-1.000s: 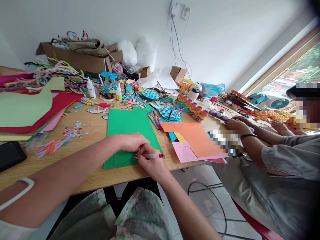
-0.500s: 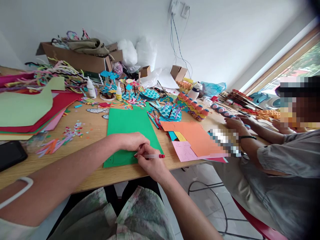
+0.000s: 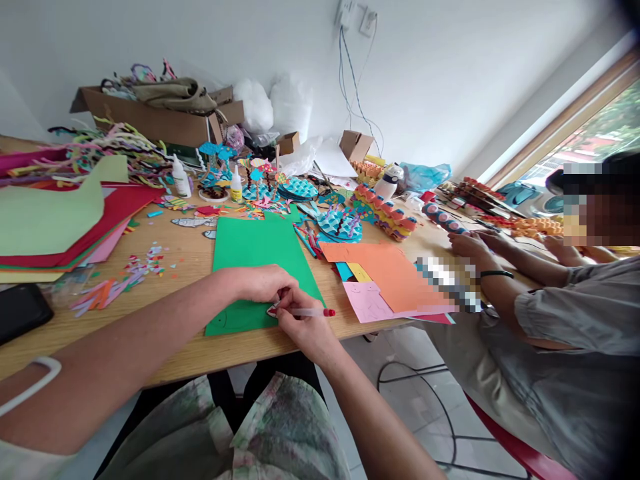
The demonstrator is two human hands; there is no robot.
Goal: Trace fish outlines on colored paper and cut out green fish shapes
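Note:
My right hand is closed around a pen with a clear barrel and a red end. The pen lies almost level, pointing left. My left hand is closed, its bent fingers pressed down against my right fingers, and its fingertips are partly hidden. A small white and red paper cutout shows under the two hands on a green sheet of paper. Fish-like outlines are drawn near the sheet's lower left corner.
Orange paper and pink paper lie to the right. Paper scraps, a phone and stacked coloured sheets are on the left. Glue bottles stand behind. A co-worker's hands work at the right.
My right hand and the pen have shifted slightly right, and more of the small cutout shows. My left hand stays nearly in place.

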